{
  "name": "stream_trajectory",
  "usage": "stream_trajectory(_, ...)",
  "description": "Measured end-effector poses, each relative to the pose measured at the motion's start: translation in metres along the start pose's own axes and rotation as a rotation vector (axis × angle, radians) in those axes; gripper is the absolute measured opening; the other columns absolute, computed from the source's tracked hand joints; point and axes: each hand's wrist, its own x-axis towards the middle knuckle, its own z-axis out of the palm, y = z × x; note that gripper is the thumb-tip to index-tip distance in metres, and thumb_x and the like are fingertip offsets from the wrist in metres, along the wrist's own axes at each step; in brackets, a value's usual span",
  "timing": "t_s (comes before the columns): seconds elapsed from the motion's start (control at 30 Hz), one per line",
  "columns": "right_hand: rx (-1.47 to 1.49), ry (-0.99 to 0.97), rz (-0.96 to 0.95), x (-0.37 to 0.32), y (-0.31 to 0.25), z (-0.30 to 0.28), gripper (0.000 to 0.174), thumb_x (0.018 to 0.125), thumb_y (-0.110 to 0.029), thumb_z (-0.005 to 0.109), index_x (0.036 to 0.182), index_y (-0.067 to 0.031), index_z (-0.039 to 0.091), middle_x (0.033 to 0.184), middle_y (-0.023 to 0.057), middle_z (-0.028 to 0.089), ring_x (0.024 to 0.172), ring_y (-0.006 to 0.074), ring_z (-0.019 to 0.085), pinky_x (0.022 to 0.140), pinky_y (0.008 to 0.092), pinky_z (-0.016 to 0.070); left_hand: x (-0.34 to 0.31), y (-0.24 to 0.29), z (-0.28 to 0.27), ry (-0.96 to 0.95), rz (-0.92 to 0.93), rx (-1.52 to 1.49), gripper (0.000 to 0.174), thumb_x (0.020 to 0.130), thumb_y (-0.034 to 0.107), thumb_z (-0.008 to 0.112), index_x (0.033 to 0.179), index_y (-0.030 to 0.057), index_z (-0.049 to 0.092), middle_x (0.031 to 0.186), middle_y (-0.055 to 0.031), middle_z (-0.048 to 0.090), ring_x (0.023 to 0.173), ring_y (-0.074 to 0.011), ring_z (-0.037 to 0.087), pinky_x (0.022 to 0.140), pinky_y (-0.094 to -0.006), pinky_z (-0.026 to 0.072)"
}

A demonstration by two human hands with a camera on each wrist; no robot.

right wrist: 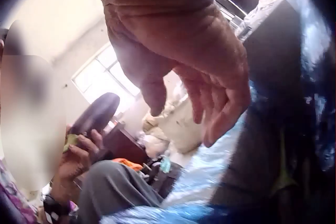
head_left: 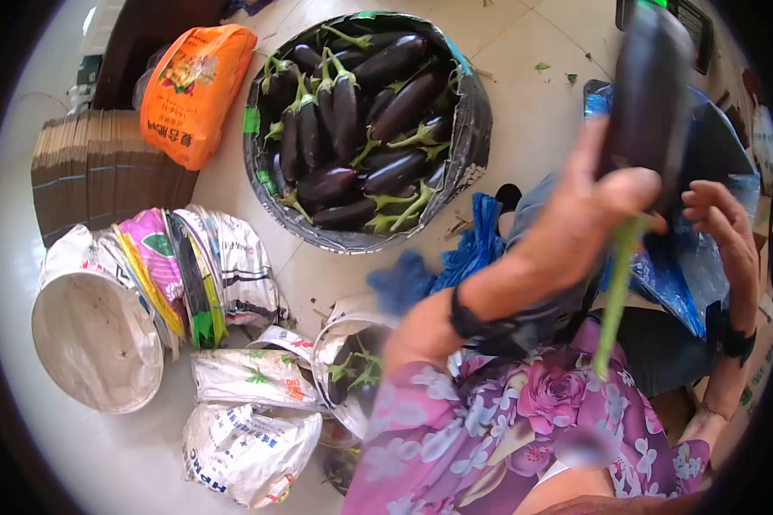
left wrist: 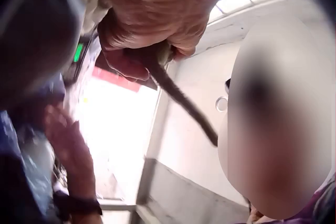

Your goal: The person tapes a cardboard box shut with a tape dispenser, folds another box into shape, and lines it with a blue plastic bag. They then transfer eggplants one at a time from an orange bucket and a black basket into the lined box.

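Observation:
My left hand [head_left: 597, 184] grips a long dark purple eggplant [head_left: 648, 94] around its stem end, with the body pointing up. The green stem [head_left: 614, 296] hangs out below the palm, and in the left wrist view the stem [left wrist: 184, 103] sticks out under the curled fingers. Nothing is held by my right hand [head_left: 723, 219]; its fingers hang loosely bent beside a container lined with blue plastic [head_left: 674, 287]. From the right wrist, my right hand [right wrist: 184, 56] hovers near that liner, where a green stem [right wrist: 283, 174] shows in the dark interior.
A large round basket [head_left: 481, 154] full of eggplants stands on the tiled floor. An orange bag [head_left: 197, 94] lies by stacked cardboard [head_left: 94, 176]. White buckets [head_left: 99, 343] and printed sacks [head_left: 249, 451] sit nearer, with blue plastic bags [head_left: 472, 245] by the person's leg.

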Motion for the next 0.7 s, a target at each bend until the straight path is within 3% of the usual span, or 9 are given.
stream_trajectory(0.1, -0.105, 0.019, 0.184, 0.020, 0.045, -0.001, 0.036, 0.095, -0.025, 0.061, 0.123, -0.0026, 0.057, 0.111, 0.0071, 0.064, 0.098, 0.0126, 0.060, 0.084, 0.0269, 0.0463, -0.030, 0.046, -0.066, 0.183, 0.262, 0.246, 0.082, 0.084, 0.022, 0.069, 0.148, 0.0115, 0.018, 0.099, -0.0125, 0.059, 0.082, -0.0246, 0.066, 0.063, -0.0357, 0.0558)
stream_trajectory(0.13, -0.129, -0.005, 0.203, 0.025, 0.069, -0.006, 0.036, 0.093, -0.024, 0.063, 0.121, -0.0010, 0.057, 0.109, 0.0078, 0.064, 0.098, 0.0137, 0.060, 0.084, 0.0283, 0.0469, -0.036, 0.060, -0.077, 0.348, 0.351, 0.370, 0.048, 0.092, 0.020, 0.057, 0.133, 0.0025, 0.039, 0.104, -0.0152, 0.064, 0.082, -0.0242, 0.069, 0.064, -0.0318, 0.0571)
stream_trajectory(0.2, -0.339, -0.004, 0.112, 0.031, 0.110, -0.009, 0.037, 0.091, -0.021, 0.065, 0.118, 0.0028, 0.056, 0.105, 0.0110, 0.064, 0.097, 0.0180, 0.060, 0.085, 0.0320, 0.0480, -0.048, 0.085, -0.128, 0.514, 0.338, 0.472, 0.043, 0.090, 0.022, 0.061, 0.126, 0.0036, 0.047, 0.105, -0.0145, 0.065, 0.082, -0.0233, 0.069, 0.063, -0.0288, 0.0542)
stream_trajectory(0.23, -0.431, -0.066, 0.134, 0.031, 0.111, -0.008, 0.039, 0.087, -0.018, 0.065, 0.117, 0.0052, 0.055, 0.105, 0.0149, 0.065, 0.096, 0.0232, 0.062, 0.087, 0.0347, 0.0486, -0.053, 0.092, -0.149, 0.576, 0.347, 0.477, 0.043, 0.089, 0.023, 0.063, 0.124, 0.0039, 0.047, 0.101, -0.0123, 0.065, 0.080, -0.0225, 0.068, 0.062, -0.0281, 0.0531)
stream_trajectory(0.33, -0.483, -0.184, 0.177, 0.027, 0.067, 0.021, 0.035, 0.084, -0.015, 0.064, 0.111, 0.0057, 0.057, 0.099, 0.0187, 0.068, 0.092, 0.0275, 0.065, 0.084, 0.0364, 0.0499, -0.060, 0.106, -0.212, 0.711, 0.378, 0.512, 0.039, 0.086, 0.023, 0.068, 0.115, 0.0044, 0.049, 0.091, -0.0092, 0.064, 0.070, -0.0209, 0.067, 0.058, -0.0280, 0.0527)
stream_trajectory(0.43, -0.447, -0.171, 0.073, 0.029, 0.068, 0.028, 0.033, 0.083, -0.016, 0.064, 0.107, 0.0060, 0.058, 0.092, 0.0194, 0.067, 0.086, 0.0289, 0.065, 0.082, 0.0370, 0.0501, -0.041, 0.139, -0.250, 0.687, 0.392, 0.544, 0.036, 0.087, 0.021, 0.066, 0.113, 0.0021, 0.050, 0.089, -0.0100, 0.063, 0.069, -0.0212, 0.067, 0.057, -0.0275, 0.0527)
stream_trajectory(0.5, -0.498, -0.222, 0.124, 0.032, 0.063, 0.029, 0.033, 0.083, -0.017, 0.064, 0.107, 0.0058, 0.058, 0.090, 0.0194, 0.066, 0.084, 0.0299, 0.065, 0.080, 0.0369, 0.0502, -0.016, 0.167, -0.265, 0.664, 0.432, 0.560, 0.032, 0.088, 0.021, 0.065, 0.110, 0.0023, 0.051, 0.089, -0.0110, 0.062, 0.066, -0.0225, 0.066, 0.056, -0.0279, 0.0527)
stream_trajectory(0.6, -0.551, -0.287, 0.186, 0.037, 0.082, 0.030, 0.035, 0.082, -0.019, 0.065, 0.108, 0.0043, 0.059, 0.089, 0.0215, 0.064, 0.086, 0.0358, 0.063, 0.081, 0.0404, 0.0493, 0.027, 0.200, -0.296, 0.593, 0.498, 0.471, 0.033, 0.090, 0.026, 0.067, 0.111, 0.0053, 0.052, 0.102, -0.0106, 0.060, 0.085, -0.0238, 0.064, 0.073, -0.0370, 0.0537)
stream_trajectory(0.7, -0.719, -0.149, 0.050, 0.033, 0.122, 0.020, 0.037, 0.081, -0.019, 0.067, 0.110, 0.0026, 0.061, 0.099, 0.0238, 0.063, 0.098, 0.0401, 0.060, 0.090, 0.0448, 0.0468, 0.044, 0.211, -0.309, 0.542, 0.496, 0.523, 0.040, 0.092, 0.024, 0.066, 0.123, 0.0023, 0.054, 0.110, -0.0087, 0.061, 0.094, -0.0233, 0.063, 0.083, -0.0362, 0.0504)
